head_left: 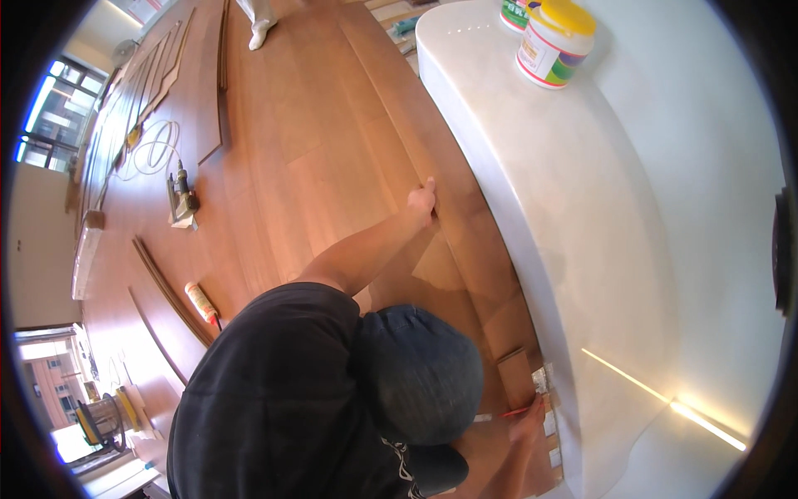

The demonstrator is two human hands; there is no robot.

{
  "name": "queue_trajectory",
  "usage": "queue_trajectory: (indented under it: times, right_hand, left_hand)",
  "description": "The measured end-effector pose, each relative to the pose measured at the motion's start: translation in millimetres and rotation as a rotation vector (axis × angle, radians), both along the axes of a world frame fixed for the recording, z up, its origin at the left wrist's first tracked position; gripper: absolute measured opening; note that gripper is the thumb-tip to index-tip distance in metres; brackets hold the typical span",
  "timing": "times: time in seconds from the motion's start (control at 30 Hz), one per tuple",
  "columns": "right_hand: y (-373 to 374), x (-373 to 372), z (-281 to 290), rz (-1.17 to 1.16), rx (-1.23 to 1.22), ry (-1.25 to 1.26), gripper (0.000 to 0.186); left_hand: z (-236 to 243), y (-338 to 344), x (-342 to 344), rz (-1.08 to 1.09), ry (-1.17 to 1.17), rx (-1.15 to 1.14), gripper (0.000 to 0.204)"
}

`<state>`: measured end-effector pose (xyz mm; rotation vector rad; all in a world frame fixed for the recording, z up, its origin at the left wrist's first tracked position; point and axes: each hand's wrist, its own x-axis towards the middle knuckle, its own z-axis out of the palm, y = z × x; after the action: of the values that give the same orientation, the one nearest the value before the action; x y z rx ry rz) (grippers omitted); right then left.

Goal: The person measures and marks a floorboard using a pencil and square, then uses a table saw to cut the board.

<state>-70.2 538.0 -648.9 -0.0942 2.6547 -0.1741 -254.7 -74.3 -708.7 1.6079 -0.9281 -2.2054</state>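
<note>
My left hand (422, 202) presses on a long brown floor plank (445, 200), one digit stretched out and the others curled at its long edge. The plank runs beside the curved white platform (532, 224). My right hand (525, 422) is low at the right, closed on a thin red pencil-like marker (517, 412). Its tip points at the floor boards near a short wood offcut (515, 376), which lies next to the platform's base. My denim-covered knee (420, 374) stands between the two hands and hides part of the floor.
On the platform stand a yellow-lidded white tub (555, 46) and a second container. A nail gun (181, 198) with a pale hose, a sealant tube (200, 303) and loose planks (212, 108) lie on the left. A white-clad foot (262, 29) shows at the top.
</note>
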Motion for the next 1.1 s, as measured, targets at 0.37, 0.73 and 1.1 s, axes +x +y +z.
queue_trajectory:
  times: [0.37,0.73,1.1]
  right_hand:
    - [2.1,-1.6,-8.7,0.107,-0.138,0.209,0.094]
    - [10.5,-15.1,-3.1,0.042,-0.038,0.043,0.095]
    - [-0.7,2.3,-18.3,0.092,0.043,0.230,0.078]
  left_hand:
    - [-104.6,-110.2,-37.5,-0.124,-0.794,-0.735,0.070]
    - [-73.0,-130.8,-40.3,0.013,-0.284,-0.501,0.053]
    - [-121.1,-240.8,-53.0,-0.641,-0.292,-0.367,0.038]
